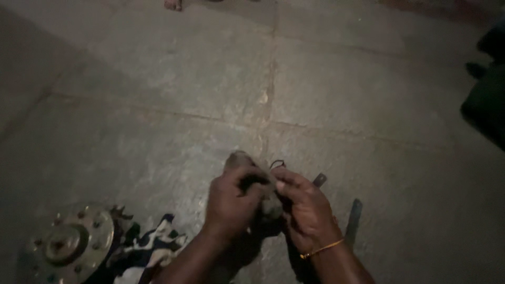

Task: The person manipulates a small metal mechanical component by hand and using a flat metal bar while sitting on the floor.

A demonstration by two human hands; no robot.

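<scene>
Hands close together over stone floor [158, 105], left hand [229, 202] and right hand [307, 210] gripping what looks like a grey rag [268, 202], metal hub [71, 244] nearby

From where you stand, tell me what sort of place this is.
Probably a rough repair spot on a dim stone-slab floor. A round metal wheel hub with studs lies on a patterned rag, and both hands work a small grimy part.

Dim, grainy view, soft blur, dark shadowed corners
</scene>
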